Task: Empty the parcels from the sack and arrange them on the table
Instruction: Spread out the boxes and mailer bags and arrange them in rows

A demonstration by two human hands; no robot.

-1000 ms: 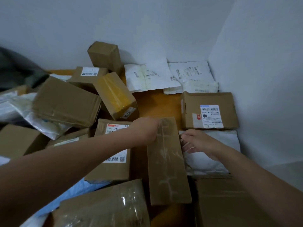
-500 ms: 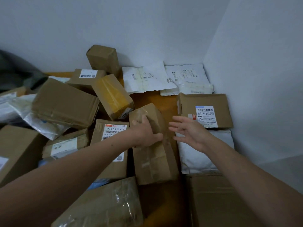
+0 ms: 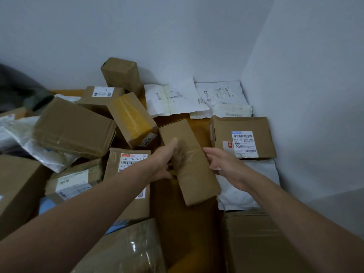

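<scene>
A long brown cardboard parcel wrapped in clear tape is lifted and tilted over the orange table in the middle of the view. My left hand grips its left edge, thumb on top and fingers curled underneath. On the parcel's right edge my right hand rests with fingers extended. A labelled flat brown box lies to the right, with a white mailer bag in front of it. The dark sack shows at the far left edge.
A heap of brown boxes and plastic bags fills the left side. A yellow-taped box leans beside the held parcel. Two white mailers lie against the back wall. A big box sits near right. Walls close off the corner.
My left hand has lifted the long parcel off the table and swung it up and to the right. My right hand left the white mailer and came to the parcel's right edge.
</scene>
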